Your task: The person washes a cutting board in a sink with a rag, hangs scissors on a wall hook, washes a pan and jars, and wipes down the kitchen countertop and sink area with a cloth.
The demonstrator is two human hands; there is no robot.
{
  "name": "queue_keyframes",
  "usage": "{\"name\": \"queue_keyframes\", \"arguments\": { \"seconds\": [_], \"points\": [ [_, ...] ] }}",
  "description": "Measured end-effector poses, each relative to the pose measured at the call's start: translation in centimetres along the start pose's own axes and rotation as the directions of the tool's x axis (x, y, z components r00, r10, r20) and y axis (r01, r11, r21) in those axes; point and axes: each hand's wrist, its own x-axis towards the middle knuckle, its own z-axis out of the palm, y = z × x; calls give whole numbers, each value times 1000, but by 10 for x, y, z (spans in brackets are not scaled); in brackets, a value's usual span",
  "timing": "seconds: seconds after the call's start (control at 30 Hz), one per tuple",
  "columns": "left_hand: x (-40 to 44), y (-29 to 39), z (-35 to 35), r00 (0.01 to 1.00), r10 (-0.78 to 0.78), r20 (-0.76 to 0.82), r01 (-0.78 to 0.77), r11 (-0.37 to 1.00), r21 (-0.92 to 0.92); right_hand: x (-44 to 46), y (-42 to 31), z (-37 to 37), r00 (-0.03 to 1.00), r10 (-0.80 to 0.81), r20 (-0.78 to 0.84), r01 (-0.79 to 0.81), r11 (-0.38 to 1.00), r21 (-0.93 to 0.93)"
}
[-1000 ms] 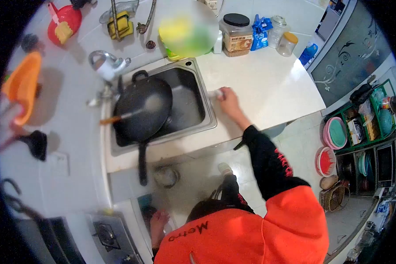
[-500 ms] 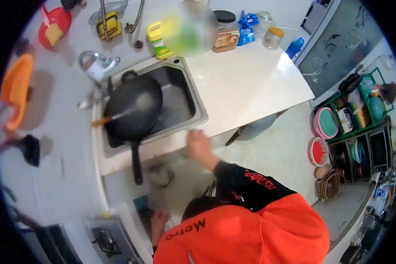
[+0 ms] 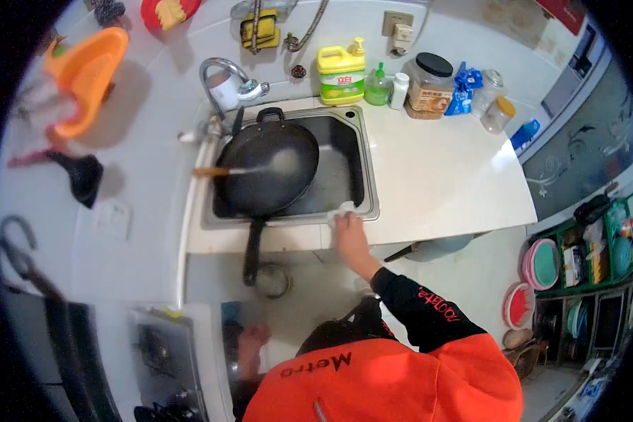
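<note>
My right hand (image 3: 352, 243) is closed on a crumpled white cloth (image 3: 342, 209), or perhaps a paper wipe, at the front rim of the sink (image 3: 371, 184). Beside it, a black wok (image 3: 267, 158) rests over the left part of the sink, its long handle jutting over the counter's front edge. A utensil with a wooden handle (image 3: 211, 171) lies across the wok; its pale head is blurred. Low in view, my left hand (image 3: 253, 339) hangs below counter height near the stove, too blurred to show its fingers.
Behind the sink stands a chrome faucet (image 3: 221, 70). A yellow detergent jug (image 3: 341, 77), a green pump bottle (image 3: 378, 88) and a black-lidded jar (image 3: 430, 88) line the wall. The gas stove (image 3: 165, 359) is at lower left. Shelves (image 3: 577, 260) stand at right.
The view has shifted, so the sink and wok appear farther right. My right hand has moved onto the sink's front rim, where the white cloth now shows under its fingers.
</note>
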Motion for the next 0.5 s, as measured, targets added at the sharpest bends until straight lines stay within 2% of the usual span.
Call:
{"name": "queue_keyframes", "arguments": {
  "seconds": [0.03, 0.07, 0.13, 0.2, 0.27, 0.3, 0.33, 0.37, 0.4, 0.43, 0.47, 0.5],
  "points": [
    [3, 5, 8, 1000, 15, -15, -15, 999, 39, 1, -6, 0, 997, -74, 31, 71, 994, 83],
    [9, 8, 13, 1000, 14, -24, -14, 1000, 26, 10, -8, 0, 995, -88, 39, 84, 993, 85],
    [20, 14, 22, 989, 111, -98, -133, 956, -261, 36, -7, 1, 991, -22, 133, -28, 930, 367],
    [17, 38, 34, 971, 143, -191, -184, 958, -219, 83, -1, -21, 993, 85, 80, -107, 937, 331],
    [20, 50, 34, 935, 166, -313, -280, 887, -366, 136, 18, -40, 995, 94, 47, -104, 943, 315],
    [16, 60, 45, 873, 218, -437, -345, 909, -235, 162, 29, -46, 999, 40, 5, -39, 945, 324],
    [14, 73, 56, 866, 209, -455, -345, 908, -239, 190, 39, -48, 999, -34, -30, 42, 959, 281],
    [15, 87, 66, 819, 286, -498, -380, 920, -96, 217, 55, -34, 994, -88, -58, 100, 961, 258],
    [20, 96, 71, 767, 365, -527, -400, 915, 52, 244, 64, -23, 993, -118, -11, 117, 965, 233],
    [27, 98, 75, 736, 438, -516, -412, 895, 172, 270, 71, -9, 979, -205, 1, 201, 959, 202],
    [33, 105, 80, 726, 428, -538, -403, 899, 171, 294, 80, 8, 956, -292, 15, 285, 943, 172],
    [38, 113, 83, 690, 568, -449, -299, 789, 537, 317, 89, 27, 951, -309, 23, 299, 935, 189]
  ]
}}
